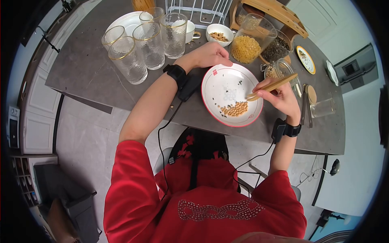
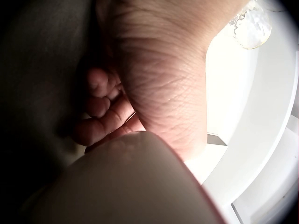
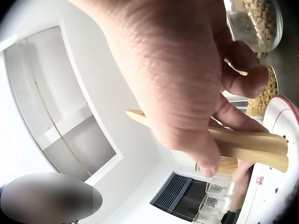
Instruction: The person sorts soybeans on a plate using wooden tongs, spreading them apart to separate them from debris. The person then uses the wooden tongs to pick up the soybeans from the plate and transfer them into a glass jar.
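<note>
A white plate with a red rim lies near the table's front edge, holding chickpeas at its front and small dark seeds elsewhere. The left hand rests at the plate's far left rim; in the left wrist view this hand has its fingers curled by the plate's edge. Wooden tongs are pinched in the right hand, tips over the plate's right part. From the right wrist view, the right hand has thumb and fingers around the tongs, with nothing visible between the tips.
Several gold-rimmed glasses stand at the back left. Behind the plate are a bowl of nuts, a jar of yellow pasta and a jar of dark seeds. A glass lies on its side at right.
</note>
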A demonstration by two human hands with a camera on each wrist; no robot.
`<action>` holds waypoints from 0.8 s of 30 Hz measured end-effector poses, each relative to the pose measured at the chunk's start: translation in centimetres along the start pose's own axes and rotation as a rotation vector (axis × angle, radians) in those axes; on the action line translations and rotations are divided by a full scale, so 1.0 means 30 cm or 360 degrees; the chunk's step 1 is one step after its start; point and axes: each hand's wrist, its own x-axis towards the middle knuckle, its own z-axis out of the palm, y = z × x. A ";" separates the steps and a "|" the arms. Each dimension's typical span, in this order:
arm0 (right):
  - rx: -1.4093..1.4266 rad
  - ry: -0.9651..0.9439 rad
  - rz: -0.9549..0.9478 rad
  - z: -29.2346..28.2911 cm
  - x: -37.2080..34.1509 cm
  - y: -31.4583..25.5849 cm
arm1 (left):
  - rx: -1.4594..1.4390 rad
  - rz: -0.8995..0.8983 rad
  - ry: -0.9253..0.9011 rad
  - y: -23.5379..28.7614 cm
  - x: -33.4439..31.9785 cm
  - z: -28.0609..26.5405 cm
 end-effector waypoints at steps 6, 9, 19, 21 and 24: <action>0.0051 -0.0011 0.0016 0.009 0.004 0.002 | 0.0029 -0.0048 0.0002 0.008 0.001 0.001; -0.0119 -0.0067 -0.0029 0.007 0.001 0.018 | -0.0009 -0.0046 0.0017 0.015 -0.006 0.006; -0.0103 0.1750 0.0233 -0.117 -0.036 0.095 | 0.0066 -0.0031 0.0013 -0.006 0.006 0.003; 0.0091 0.1405 0.0116 -0.105 -0.026 0.080 | 0.0025 0.0019 0.0002 -0.009 0.008 0.000; 0.0294 0.0745 0.0077 -0.023 -0.015 0.021 | 0.0023 -0.0046 0.0000 0.010 -0.002 0.000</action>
